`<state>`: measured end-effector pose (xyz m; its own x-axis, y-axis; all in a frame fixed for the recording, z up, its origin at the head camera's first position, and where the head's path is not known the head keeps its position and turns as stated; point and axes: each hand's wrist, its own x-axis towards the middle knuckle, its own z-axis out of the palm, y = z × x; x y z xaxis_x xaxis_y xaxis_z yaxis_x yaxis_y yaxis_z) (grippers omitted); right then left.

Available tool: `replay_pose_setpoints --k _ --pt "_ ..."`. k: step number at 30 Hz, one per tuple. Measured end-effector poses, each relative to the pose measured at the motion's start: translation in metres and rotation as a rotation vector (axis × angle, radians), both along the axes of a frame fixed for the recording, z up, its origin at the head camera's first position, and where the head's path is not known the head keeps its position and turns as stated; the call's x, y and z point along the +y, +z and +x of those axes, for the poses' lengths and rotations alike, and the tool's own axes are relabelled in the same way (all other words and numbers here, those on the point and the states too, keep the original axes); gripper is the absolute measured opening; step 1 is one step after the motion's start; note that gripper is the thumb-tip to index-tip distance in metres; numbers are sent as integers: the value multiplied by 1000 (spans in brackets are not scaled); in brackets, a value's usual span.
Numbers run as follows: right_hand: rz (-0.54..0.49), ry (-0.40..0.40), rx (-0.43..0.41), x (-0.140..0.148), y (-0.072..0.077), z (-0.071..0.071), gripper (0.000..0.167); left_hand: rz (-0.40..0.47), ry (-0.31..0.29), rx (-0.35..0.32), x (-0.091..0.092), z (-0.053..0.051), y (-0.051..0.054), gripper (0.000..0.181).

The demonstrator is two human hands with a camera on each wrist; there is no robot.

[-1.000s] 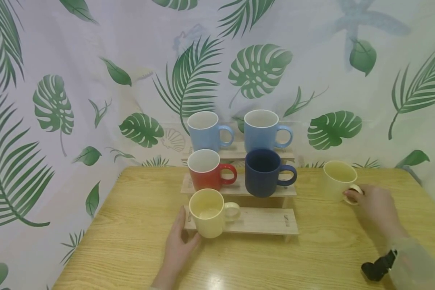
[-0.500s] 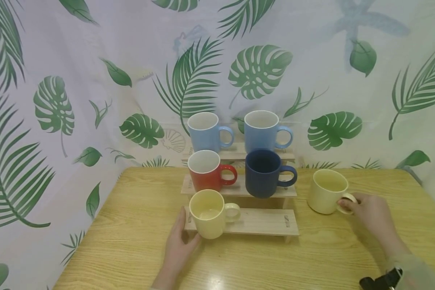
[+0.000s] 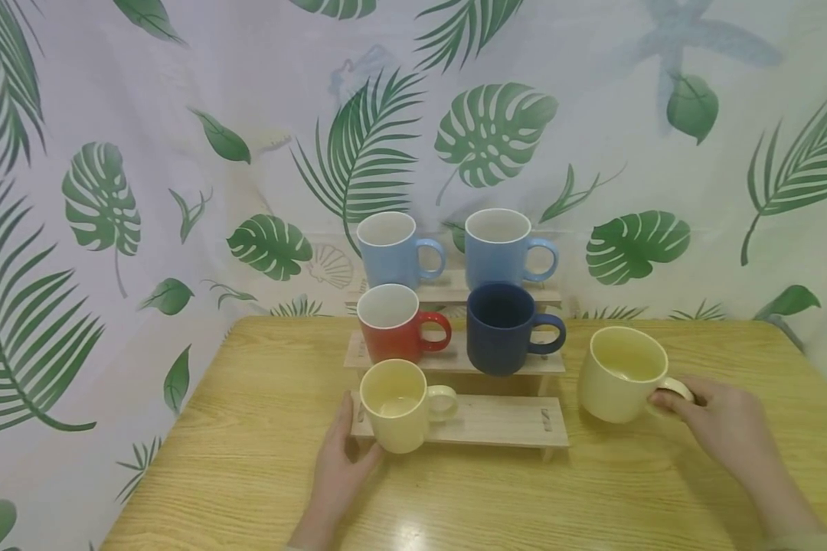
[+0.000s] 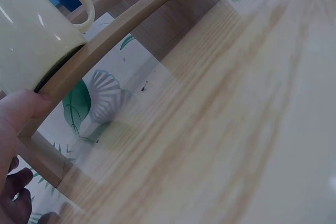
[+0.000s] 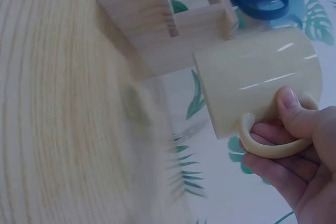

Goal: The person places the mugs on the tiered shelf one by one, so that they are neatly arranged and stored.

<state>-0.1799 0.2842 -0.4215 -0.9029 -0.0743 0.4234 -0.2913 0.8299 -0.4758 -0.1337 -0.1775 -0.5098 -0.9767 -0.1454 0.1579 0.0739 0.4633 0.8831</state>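
My right hand [image 3: 724,421] grips a pale yellow mug [image 3: 616,386] by its handle, to the right of a three-step wooden rack [image 3: 503,421]. In the right wrist view this mug [image 5: 257,77] hangs off the table, fingers through the handle and thumb against its wall. A second yellow mug [image 3: 396,413] stands on the left of the lowest step, handle to the right. My left hand [image 3: 341,471] holds that step's left end. Its thumb [image 4: 26,106] lies on the front edge close below the mug; curled fingers show below.
On the middle step stand a red mug [image 3: 389,329] and a dark blue mug [image 3: 499,333]. Two light blue mugs, one left [image 3: 389,252] and one right [image 3: 496,249], occupy the top step. A leaf-print cloth [image 3: 262,176] hangs behind the wooden table [image 3: 248,428].
The right hand has brought its yellow mug leftward and nearer to me, then lifted it a little with a slight tilt. The left hand and the racked mugs have stayed put.
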Motion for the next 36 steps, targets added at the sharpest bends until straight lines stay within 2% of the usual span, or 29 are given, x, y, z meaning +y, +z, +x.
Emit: replay_pose_setpoints --k 4,8,15,19,31,36 --pt "7 42 75 -2 7 9 15 -8 -1 5 0 0 -1 92" --pt "-26 72 84 -7 14 17 15 -25 0 5 0 0 -2 91" --pt "-95 115 -49 -26 20 25 11 -20 4 -5 0 1 1 92" --pt "-116 140 -66 -39 18 25 10 -25 3 -6 0 0 1 92" --pt "-152 276 -32 -70 5 18 14 -41 6 17 1 0 -1 91" --pt "-161 310 -51 -82 0 14 14 -35 11 1 1 1 -1 92"
